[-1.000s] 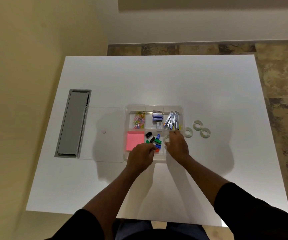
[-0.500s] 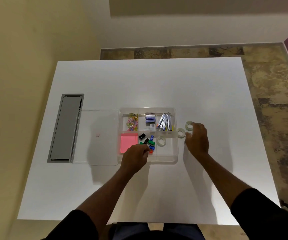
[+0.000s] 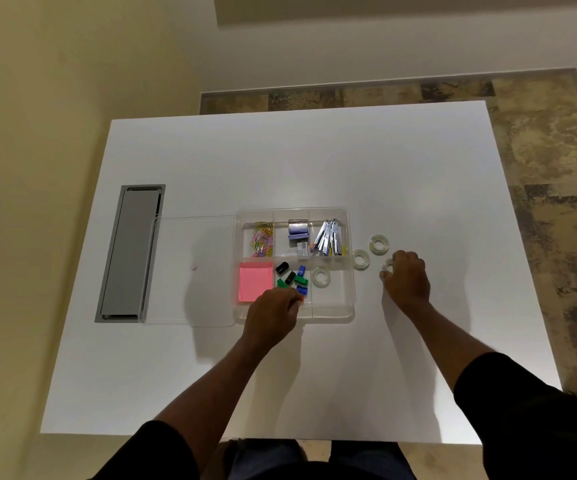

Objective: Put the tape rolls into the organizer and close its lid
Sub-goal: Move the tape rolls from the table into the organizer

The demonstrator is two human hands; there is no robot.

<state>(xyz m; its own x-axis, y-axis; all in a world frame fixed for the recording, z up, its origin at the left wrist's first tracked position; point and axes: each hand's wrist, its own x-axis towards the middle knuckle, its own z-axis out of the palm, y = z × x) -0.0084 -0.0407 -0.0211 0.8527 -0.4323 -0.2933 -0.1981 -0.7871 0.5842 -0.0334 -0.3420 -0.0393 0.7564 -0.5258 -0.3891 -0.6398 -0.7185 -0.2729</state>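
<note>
A clear organizer [image 3: 350, 306] sits mid-table with its clear lid [image 3: 193, 271] swung open flat to the left. One tape roll [image 3: 321, 277] lies in the front right compartment. Two more tape rolls [image 3: 361, 259] [image 3: 379, 244] lie on the table just right of the organizer. My right hand [image 3: 405, 280] is closed around a further tape roll [image 3: 388, 265] on the table, mostly hidden under the fingers. My left hand [image 3: 273, 315] rests on the organizer's front edge, gripping it near the middle compartment.
Other compartments hold coloured paper clips [image 3: 263, 239], pens [image 3: 328, 237], a pink note pad [image 3: 254, 281] and small clips [image 3: 294, 278]. A grey cable hatch [image 3: 131, 252] is set into the white table [image 3: 315, 168] on the left.
My right hand dropped a tape roll into the front right compartment, moved right out of the organizer and closed on another roll on the table. My left hand stayed on the organizer.
</note>
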